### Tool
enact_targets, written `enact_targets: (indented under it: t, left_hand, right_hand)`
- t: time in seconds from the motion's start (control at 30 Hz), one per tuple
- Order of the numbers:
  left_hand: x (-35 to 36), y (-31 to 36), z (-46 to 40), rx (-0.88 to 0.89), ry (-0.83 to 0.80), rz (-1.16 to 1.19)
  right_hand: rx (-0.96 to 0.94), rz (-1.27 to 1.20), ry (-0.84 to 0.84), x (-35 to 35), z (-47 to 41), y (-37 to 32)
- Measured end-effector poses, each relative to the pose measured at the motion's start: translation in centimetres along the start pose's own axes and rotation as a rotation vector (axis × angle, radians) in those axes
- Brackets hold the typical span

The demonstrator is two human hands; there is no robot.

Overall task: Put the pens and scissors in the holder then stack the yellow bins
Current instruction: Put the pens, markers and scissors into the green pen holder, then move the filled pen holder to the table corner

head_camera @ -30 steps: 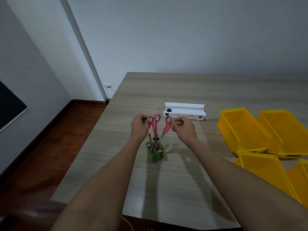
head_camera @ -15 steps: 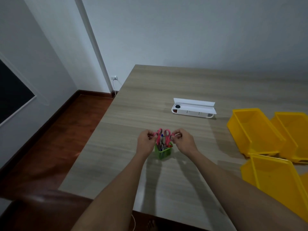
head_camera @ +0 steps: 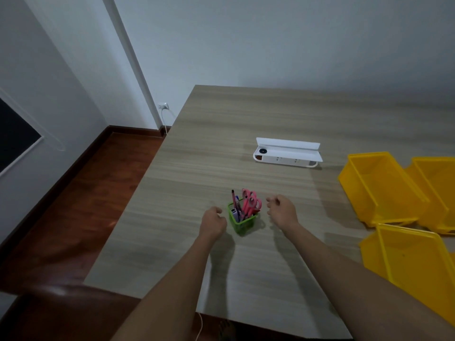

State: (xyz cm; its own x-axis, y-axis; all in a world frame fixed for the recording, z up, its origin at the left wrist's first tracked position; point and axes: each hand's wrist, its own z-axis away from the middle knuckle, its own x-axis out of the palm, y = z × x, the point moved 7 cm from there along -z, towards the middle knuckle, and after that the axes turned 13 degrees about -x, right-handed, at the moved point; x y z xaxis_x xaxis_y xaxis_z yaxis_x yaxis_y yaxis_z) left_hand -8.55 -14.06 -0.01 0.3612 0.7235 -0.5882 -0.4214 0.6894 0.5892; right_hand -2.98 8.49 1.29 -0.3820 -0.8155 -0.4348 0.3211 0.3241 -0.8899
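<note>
- My left hand [head_camera: 212,221] hovers just left of the green holder [head_camera: 242,221], its fingers loosely curled and holding nothing.
- My right hand [head_camera: 282,212] hovers just right of the holder, fingers relaxed and slightly bent, also holding nothing.
- The holder stands upright on the wooden bench [head_camera: 221,156], between my two hands and near the front edge.
- Two pairs of pink scissors [head_camera: 251,203] stand handles up inside the holder, leaning toward its right side.
- Several pens [head_camera: 235,201] stand in the holder's left half; I cannot count them exactly.
- I see no loose pens or scissors on the bench, so I judge the first half of the task done.
- The step in hand, as I judge it, is to turn to the yellow bins.
- One yellow bin [head_camera: 384,188] sits at the far right of the bench, mouth up, with a second yellow bin [head_camera: 435,183] touching it on the right.
- A nearer yellow bin [head_camera: 408,262] sits closer to me, partly cut off by the frame edge; a further bin may lie beyond it, out of view.
- To stack well, I should draw both hands clear of the holder without brushing the scissor handles, which could tip it.
- I should grip one bin by its two long rims, lift it level, line its sloped walls up with the bin below, and lower it straight so it nests.
- A white power strip box [head_camera: 286,153] lies farther back, well apart from the bins.
</note>
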Motion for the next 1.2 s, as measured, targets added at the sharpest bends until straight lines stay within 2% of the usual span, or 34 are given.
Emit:
enact_targets:
  t: [0.1,0.17,0.2,0.3,0.57,0.73,0.93,1.2]
  left_hand:
    - [1.8,0.2,0.6,0.007,-0.133,-0.051]
    - [2.5,0.5,1.6,0.060,-0.212,-0.003]
    - [3.1,1.2,-1.3,0.085,-0.273,-0.013]
    - [3.1,1.5,-2.1,0.135,-0.287,-0.001]
    - [3.2,1.8,-2.2,0.239,-0.339,0.006]
    - [3.3,2.4,-2.2,0.255,-0.362,0.016]
    - [3.1,3.4,-1.4,0.232,-0.342,0.024]
    - [0.4,5.7,-1.2,0.300,-0.278,0.047]
  right_hand:
    - [0.073,0.042,-0.109,0.8,0.3,1.8]
    - [0.066,0.080,-0.206,1.2,1.7,1.6]
    - [0.105,0.046,-0.214,2.7,0.3,2.0]
    - [0.056,0.011,-0.308,3.9,1.3,0.7]
    - [0.036,-0.061,-0.205,4.2,1.9,1.0]
    - [0.090,-0.159,-0.139,4.2,2.8,1.5]
    - [0.067,-0.139,-0.174,2.9,2.1,0.8]
    - [-0.045,-0.073,-0.210,2.9,-0.1,-2.5]
